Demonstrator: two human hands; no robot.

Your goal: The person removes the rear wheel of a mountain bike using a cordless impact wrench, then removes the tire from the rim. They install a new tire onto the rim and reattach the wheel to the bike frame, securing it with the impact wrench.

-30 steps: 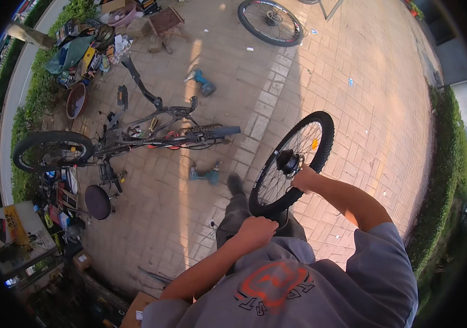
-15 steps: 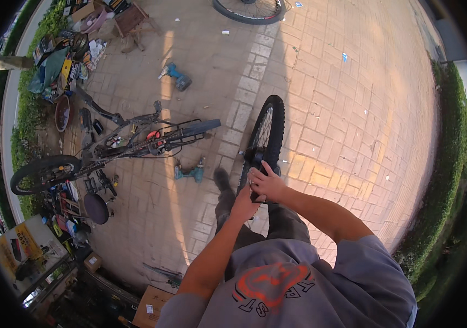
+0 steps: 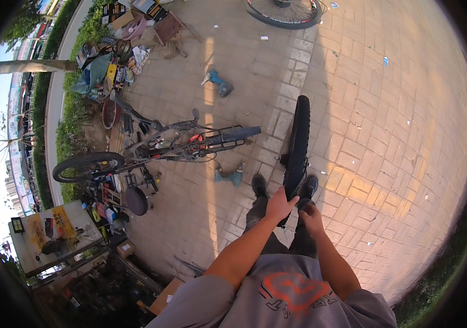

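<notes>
A bicycle wheel with a knobby black tyre [image 3: 298,134] stands upright in front of me, seen almost edge-on between my shoes. My left hand [image 3: 281,205] is closed around the near part of its tyre. Beside the wheel, close to my right knee, my right hand [image 3: 312,220] hangs apart from the tyre with its fingers loosely apart and nothing visible in them. The wheel's hub shows as a dark stub on its left side. My left hand hides part of the near rim.
To the left, a bicycle frame [image 3: 173,145] lies on the brick paving with one wheel on it. Two teal power drills [image 3: 220,83] lie around it. Another wheel [image 3: 284,24] rests at the far side. A round stool [image 3: 136,200], boxes and a cluttered table [image 3: 53,240] stand at left.
The wheel has turned from an angled view to nearly edge-on. My right hand has come off the wheel and drawn back to its right; my left hand now grips the tyre. The view has shifted.
</notes>
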